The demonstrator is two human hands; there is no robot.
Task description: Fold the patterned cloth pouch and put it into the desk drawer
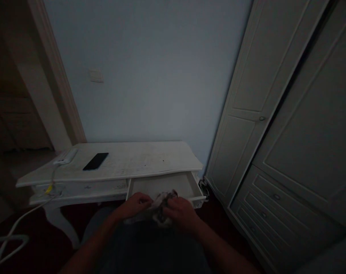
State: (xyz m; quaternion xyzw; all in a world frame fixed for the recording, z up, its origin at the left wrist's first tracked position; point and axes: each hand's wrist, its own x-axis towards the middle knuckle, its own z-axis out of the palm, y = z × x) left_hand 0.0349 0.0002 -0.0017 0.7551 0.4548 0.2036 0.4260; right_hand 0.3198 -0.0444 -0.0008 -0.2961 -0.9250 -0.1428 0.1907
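Observation:
A crumpled cloth, patched white and dark, is bunched between my hands at the front of an open drawer. My right hand is closed around the cloth's right side. On the other side, my left hand has its fingers curled in a pinch at the cloth's left edge. The dim light blurs the fingertips. The drawer is pulled out from a worn white table, and its pale bottom shows behind the cloth.
A dark phone and a white power strip lie on the tabletop's left. A white cable hangs down at the left. A pale wardrobe stands close on the right, and dark items sit beside the drawer.

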